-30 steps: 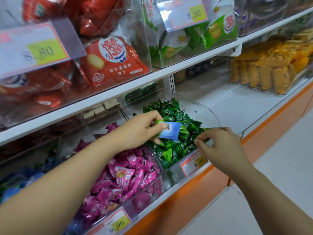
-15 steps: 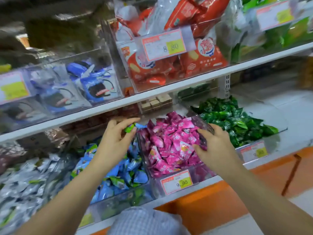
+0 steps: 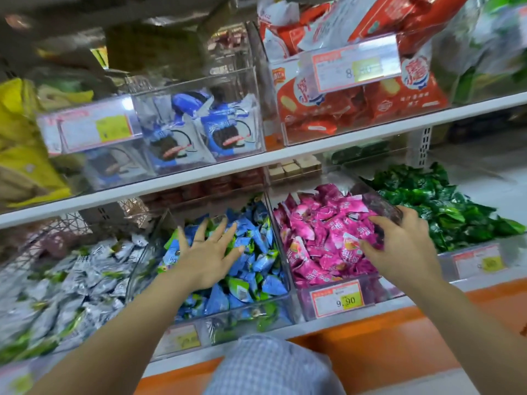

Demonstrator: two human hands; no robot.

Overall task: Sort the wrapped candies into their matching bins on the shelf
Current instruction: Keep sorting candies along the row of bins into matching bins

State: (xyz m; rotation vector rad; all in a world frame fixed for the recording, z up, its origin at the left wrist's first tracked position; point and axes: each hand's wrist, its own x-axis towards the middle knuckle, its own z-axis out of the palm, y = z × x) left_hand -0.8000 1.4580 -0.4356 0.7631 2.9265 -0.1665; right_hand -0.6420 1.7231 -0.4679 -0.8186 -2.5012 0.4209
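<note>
Far left on the lower shelf [image 3: 356,320], a clear bin is holding silver-wrapped candies [image 3: 71,283]. Next bin over, the blue candies [image 3: 256,266] are piling up with some green-ended wrappers mixed in, and the left hand [image 3: 208,258] is sitting palm-down right over that pile, grip wide apart, fingers fanned out, holding nothing. Can't really tell if it's touching the wrappers or just above them. Next bin along, the pink candies [image 3: 322,238] are heaping up behind a 9.90 price tag [image 3: 338,299], and the right hand [image 3: 405,246] is reaching into the right side of that heap with fingers curling down. I honestly can't tell if that grip is pinching a candy or not. Past that, the green candies [image 3: 445,203] are lying in a loose mound. Up on the shelf above, blue-and-white cookie packs [image 3: 205,129] and red snack packs [image 3: 356,101] are sitting in clear bins.
</note>
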